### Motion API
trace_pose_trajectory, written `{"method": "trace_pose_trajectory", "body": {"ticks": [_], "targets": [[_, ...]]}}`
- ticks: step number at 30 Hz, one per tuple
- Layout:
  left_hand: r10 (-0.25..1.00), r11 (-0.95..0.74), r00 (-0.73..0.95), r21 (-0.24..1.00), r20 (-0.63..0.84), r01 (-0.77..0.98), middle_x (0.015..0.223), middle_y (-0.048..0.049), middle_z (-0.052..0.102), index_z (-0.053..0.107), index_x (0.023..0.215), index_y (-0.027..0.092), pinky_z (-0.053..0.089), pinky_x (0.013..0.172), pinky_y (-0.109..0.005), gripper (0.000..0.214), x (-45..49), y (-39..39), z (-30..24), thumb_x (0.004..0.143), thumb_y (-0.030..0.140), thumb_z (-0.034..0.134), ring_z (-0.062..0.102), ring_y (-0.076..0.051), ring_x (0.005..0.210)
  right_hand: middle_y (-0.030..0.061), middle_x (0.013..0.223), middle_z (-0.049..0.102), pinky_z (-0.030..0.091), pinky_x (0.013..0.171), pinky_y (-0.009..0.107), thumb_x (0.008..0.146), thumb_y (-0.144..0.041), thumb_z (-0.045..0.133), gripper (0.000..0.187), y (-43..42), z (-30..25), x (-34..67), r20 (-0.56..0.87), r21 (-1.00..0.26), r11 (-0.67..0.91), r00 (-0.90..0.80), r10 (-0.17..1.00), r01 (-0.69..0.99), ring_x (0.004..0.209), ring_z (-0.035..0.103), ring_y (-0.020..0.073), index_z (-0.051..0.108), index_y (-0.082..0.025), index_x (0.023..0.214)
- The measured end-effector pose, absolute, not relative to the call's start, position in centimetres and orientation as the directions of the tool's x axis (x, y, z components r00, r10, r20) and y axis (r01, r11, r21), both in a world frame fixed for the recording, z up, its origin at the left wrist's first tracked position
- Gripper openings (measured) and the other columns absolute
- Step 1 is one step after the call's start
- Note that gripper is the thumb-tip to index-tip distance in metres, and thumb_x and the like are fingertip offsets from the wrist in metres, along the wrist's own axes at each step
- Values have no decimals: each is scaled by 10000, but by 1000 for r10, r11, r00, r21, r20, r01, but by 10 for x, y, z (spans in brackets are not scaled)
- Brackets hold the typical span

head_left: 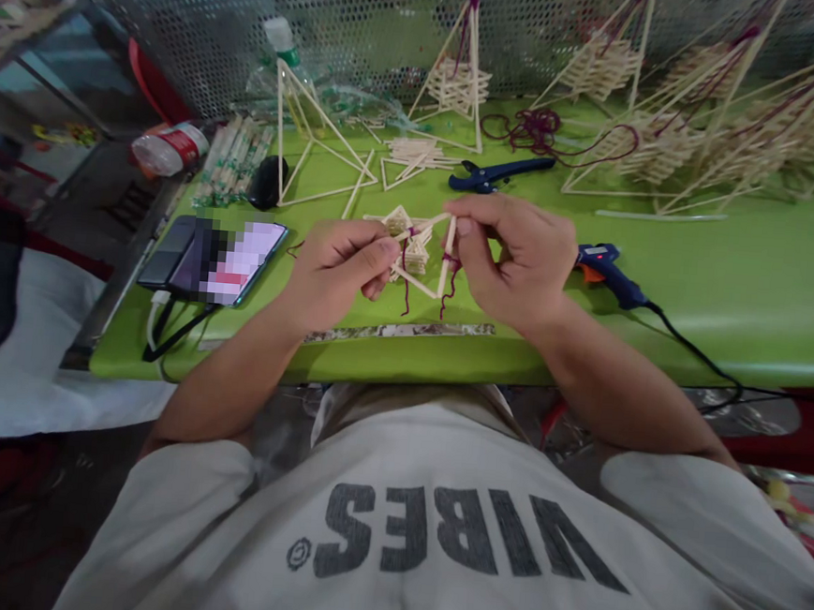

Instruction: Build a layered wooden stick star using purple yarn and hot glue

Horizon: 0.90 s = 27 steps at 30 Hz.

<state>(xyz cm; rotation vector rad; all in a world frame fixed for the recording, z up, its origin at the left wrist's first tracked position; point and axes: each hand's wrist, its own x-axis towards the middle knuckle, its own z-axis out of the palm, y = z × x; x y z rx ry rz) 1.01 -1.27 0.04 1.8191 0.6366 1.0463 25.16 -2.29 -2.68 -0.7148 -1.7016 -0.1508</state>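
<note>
Between my hands, low over the green table, is a small frame of pale wooden sticks (444, 268) with maroon yarn (405, 291) tied to it and loose ends hanging down. My left hand (343, 267) pinches its left side between thumb and fingers. At the upper right corner, the thumb and forefinger of my right hand (516, 257) are closed on the stick ends. Behind and partly below it shows a stacked stick lattice (415, 252); whether the two are joined I cannot tell. A blue glue gun (611, 272) lies just right of my right hand.
Blue cutters (498, 173), loose sticks (419, 156) and a maroon yarn tangle (534, 127) lie beyond my hands. Several stick pyramids (459, 88) stand along the back. A phone (245, 259) with cables, a black mouse (268, 181) and stick bundles (233, 164) are at left.
</note>
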Motion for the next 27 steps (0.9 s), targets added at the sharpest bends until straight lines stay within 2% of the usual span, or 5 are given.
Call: {"method": "trace_pose_trajectory", "body": {"ticks": [4, 10, 16, 22, 27], "targets": [[778, -440, 498, 898, 382, -2, 582, -2, 594, 673, 700, 210, 459, 464, -261, 512, 10, -13, 2, 1069, 552, 765, 551, -111, 496, 22, 861, 801, 681, 778, 326, 1204, -438, 492, 364, -20, -29, 255, 916, -270, 793, -107, 386, 546, 749, 779, 164, 821, -289, 1255], [771, -421, 513, 907, 378, -37, 584, 1, 590, 671, 701, 207, 451, 470, -250, 511, 11, -12, 2, 1059, 551, 789, 541, -103, 497, -14, 875, 816, 672, 712, 298, 1143, -274, 578, 320, -20, -23, 252, 958, -166, 887, -141, 248, 431, 731, 781, 148, 771, -312, 1396], [775, -393, 517, 918, 364, -56, 597, 4, 586, 674, 700, 210, 466, 467, -252, 512, 12, -12, 0, 1050, 562, 800, 544, -98, 489, -3, 890, 812, 674, 752, 321, 1177, -335, 559, 263, -20, -26, 251, 929, -283, 854, -97, 357, 436, 752, 792, 150, 800, -316, 1279], [771, -413, 522, 910, 365, -27, 575, 0, 601, 685, 701, 215, 461, 476, -259, 517, 12, -11, 1, 1058, 574, 787, 556, -107, 487, -1, 900, 833, 664, 711, 297, 1144, -248, 588, 267, -23, -23, 252, 948, -215, 865, -115, 296, 454, 744, 789, 146, 797, -296, 1302], [777, -408, 509, 912, 371, -42, 592, 4, 597, 694, 714, 213, 466, 477, -251, 496, 12, -11, 1, 1063, 552, 789, 554, -101, 495, 17, 918, 841, 698, 730, 332, 1177, -363, 544, 287, -20, -27, 254, 921, -238, 833, -158, 357, 500, 792, 820, 172, 782, -299, 1325]]}}
